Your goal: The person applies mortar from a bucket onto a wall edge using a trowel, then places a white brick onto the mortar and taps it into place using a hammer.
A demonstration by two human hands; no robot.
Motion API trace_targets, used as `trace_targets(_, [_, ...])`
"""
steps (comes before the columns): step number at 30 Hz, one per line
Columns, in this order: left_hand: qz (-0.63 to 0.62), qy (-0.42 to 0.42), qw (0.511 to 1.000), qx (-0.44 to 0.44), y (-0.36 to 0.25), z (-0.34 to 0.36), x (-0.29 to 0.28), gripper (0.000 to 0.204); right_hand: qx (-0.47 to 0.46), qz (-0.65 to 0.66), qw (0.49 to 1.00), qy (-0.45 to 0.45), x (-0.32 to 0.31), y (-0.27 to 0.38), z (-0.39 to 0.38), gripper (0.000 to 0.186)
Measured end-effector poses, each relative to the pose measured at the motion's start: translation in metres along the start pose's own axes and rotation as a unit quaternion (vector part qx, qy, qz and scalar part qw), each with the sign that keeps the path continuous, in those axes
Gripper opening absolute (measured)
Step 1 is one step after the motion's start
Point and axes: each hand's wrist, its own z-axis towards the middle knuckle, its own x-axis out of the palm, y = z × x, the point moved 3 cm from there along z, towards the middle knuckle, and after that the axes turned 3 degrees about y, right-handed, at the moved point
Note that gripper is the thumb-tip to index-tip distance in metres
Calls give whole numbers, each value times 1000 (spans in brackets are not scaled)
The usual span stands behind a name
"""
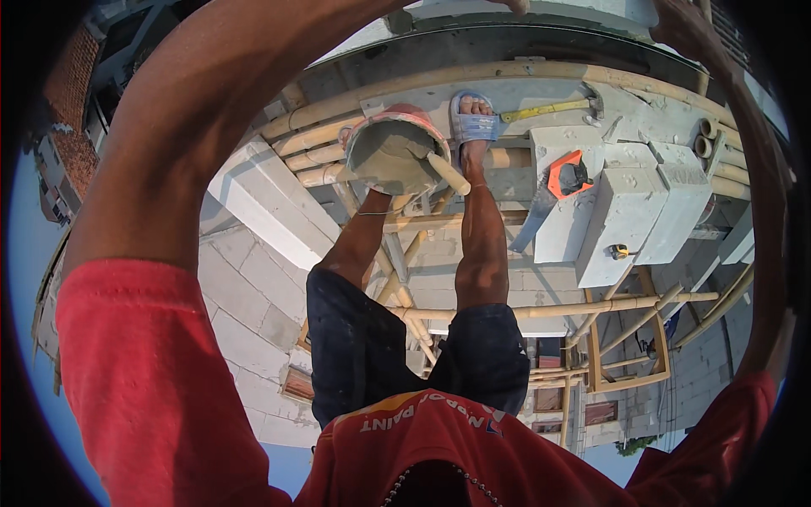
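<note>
Both my arms reach up past the top edge of the head view. Only a bit of my left hand [514, 5] shows at the top edge. Toward the upper right, my right hand [678, 25] is partly cut off and its fingers are hidden. Between them runs a pale wall or block edge [583, 15]; whether either hand touches it I cannot tell. Below, a bucket [356, 169] of wet grey mortar [393, 160] stands by my left foot. A wooden-handled tool [448, 173], its head sunk in the mortar, leans on the rim.
Right of my sandalled foot [476, 122] lies a hammer [549, 110] with a yellow handle. An orange-handled handsaw [570, 175] rests on pale blocks [625, 203], along with a tape measure [621, 252]. Bamboo poles [317, 156] with gaps between them form the scaffold, high above ground.
</note>
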Motion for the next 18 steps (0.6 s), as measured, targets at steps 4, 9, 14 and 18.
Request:
trace_targets(4, [-11, 17, 1000, -9, 9, 1, 11, 121, -10, 18, 1000, 0, 33, 11, 4, 70])
trace_targets(9, [-33, 23, 999, -8, 14, 4, 20, 121, -9, 18, 1000, -2, 37, 9, 1, 66])
trace_targets(14, [-45, 30, 999, -9, 18, 4, 25, 120, -17, 17, 1000, 2, 38, 14, -3, 61])
trace_targets(18, [-54, 31, 998, -5, 20, 4, 29, 120, -18, 13, 1000, 5, 43, 17, -9, 58])
